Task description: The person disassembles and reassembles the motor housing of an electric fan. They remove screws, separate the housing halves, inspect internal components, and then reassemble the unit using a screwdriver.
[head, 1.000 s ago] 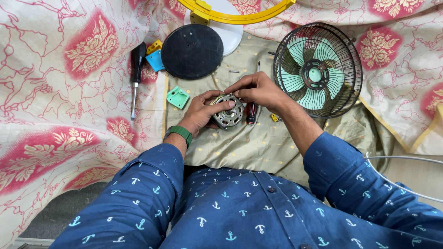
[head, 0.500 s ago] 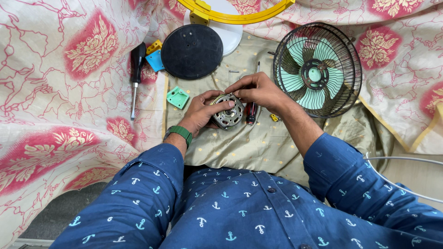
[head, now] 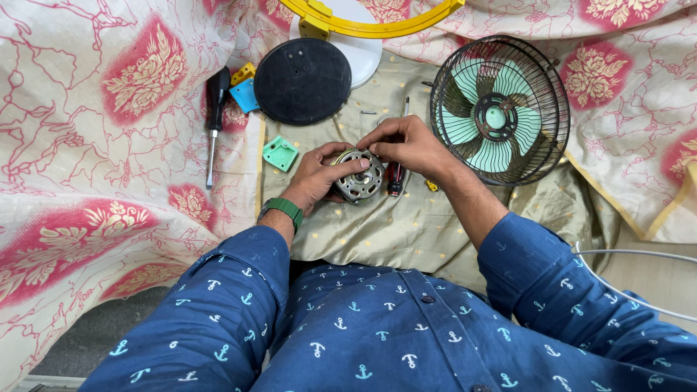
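Left hand (head: 319, 174) grips the round metal motor (head: 359, 176) from below while right hand (head: 406, 145) fingertips pinch its upper edge

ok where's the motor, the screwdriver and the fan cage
motor (head: 361, 179), head view, on its round metal face between both hands
screwdriver (head: 215, 91), head view, on its black handle
fan cage (head: 539, 76), head view, on the upper right wire grille
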